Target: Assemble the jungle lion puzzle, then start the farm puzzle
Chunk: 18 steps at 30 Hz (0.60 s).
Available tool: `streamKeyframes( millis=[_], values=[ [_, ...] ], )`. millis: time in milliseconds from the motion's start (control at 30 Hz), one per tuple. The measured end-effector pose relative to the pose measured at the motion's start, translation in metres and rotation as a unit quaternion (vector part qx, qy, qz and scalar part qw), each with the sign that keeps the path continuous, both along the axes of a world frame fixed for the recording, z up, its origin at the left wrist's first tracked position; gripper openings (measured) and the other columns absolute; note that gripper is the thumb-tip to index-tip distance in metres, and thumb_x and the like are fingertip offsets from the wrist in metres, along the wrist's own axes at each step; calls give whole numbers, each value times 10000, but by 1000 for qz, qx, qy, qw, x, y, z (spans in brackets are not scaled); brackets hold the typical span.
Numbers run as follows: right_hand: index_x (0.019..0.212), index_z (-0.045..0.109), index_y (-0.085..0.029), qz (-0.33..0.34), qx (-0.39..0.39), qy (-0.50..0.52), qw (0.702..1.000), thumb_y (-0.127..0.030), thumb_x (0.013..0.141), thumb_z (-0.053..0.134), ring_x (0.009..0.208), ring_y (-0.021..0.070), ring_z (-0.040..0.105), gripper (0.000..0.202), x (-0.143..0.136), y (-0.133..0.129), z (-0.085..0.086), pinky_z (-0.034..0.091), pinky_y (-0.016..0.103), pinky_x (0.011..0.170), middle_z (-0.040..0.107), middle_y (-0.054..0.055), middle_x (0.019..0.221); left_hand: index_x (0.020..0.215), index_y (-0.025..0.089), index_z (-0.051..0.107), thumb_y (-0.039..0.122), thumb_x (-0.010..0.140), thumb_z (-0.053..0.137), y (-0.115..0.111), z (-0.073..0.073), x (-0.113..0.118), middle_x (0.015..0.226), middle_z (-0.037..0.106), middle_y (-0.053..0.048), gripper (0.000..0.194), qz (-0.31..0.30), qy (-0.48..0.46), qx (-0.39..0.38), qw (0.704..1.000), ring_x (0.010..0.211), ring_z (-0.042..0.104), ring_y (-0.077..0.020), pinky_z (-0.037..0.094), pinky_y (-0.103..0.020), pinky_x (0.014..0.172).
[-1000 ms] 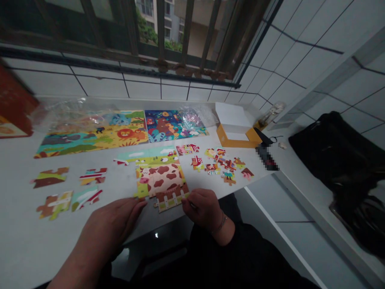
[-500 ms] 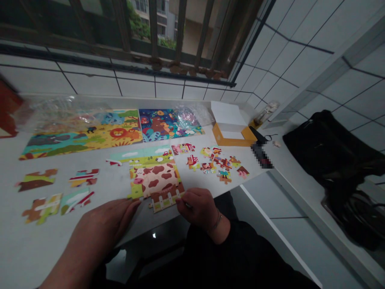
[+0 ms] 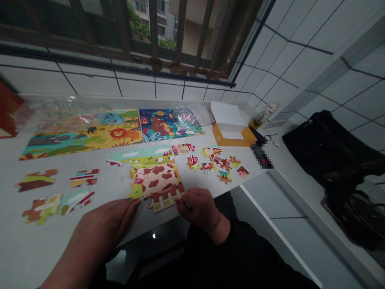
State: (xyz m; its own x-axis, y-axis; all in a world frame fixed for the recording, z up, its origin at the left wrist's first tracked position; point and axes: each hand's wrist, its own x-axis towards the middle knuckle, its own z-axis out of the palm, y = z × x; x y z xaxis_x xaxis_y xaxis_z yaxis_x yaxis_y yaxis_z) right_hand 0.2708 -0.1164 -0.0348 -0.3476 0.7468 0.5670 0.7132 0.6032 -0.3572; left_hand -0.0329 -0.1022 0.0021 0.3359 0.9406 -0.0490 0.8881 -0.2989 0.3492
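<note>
In the head view, a partly joined farm puzzle [image 3: 155, 172] lies on the white table, showing a spotted cow, sheep and sky. At its lower edge a puzzle piece with a fence [image 3: 167, 199] sits slightly askew against the cow. My right hand [image 3: 197, 206] is closed, thumb and fingers at the right end of this fence piece. My left hand [image 3: 108, 216] rests on the table with its fingers stretched out together, fingertips just by the puzzle's lower left corner. Nothing shows in the left hand; its palm side is hidden.
Loose puzzle pieces [image 3: 222, 162] lie right of the puzzle, and several larger pieces [image 3: 46, 204] at the left. Behind are a savanna puzzle [image 3: 111, 130], a dark blue puzzle [image 3: 156, 124], clear plastic bags [image 3: 57, 114] and an open yellow box [image 3: 236, 138]. The table's front edge [image 3: 144, 230] is close.
</note>
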Motion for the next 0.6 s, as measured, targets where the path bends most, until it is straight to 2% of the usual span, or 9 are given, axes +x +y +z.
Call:
streamKeyframes(
  millis=[167,600],
  values=[
    [708,487,-240,1,7,5,1000,-330,1101,577,571,119,483,412,0,0,0,309,297,606,556,-31,630,1087,249,911,506,1064,366,-1,-1,1,1139,887,-134,603,9,-10,-8,1000,1033,849,-394,688,-537,917],
    [705,512,-238,-2,3,-12,1000,-342,1095,602,580,122,486,414,0,0,-2,309,295,601,561,-28,634,1053,279,916,495,1055,408,0,-2,2,1115,892,-96,552,7,-18,5,1000,1001,844,-351,676,-476,932]
  ],
)
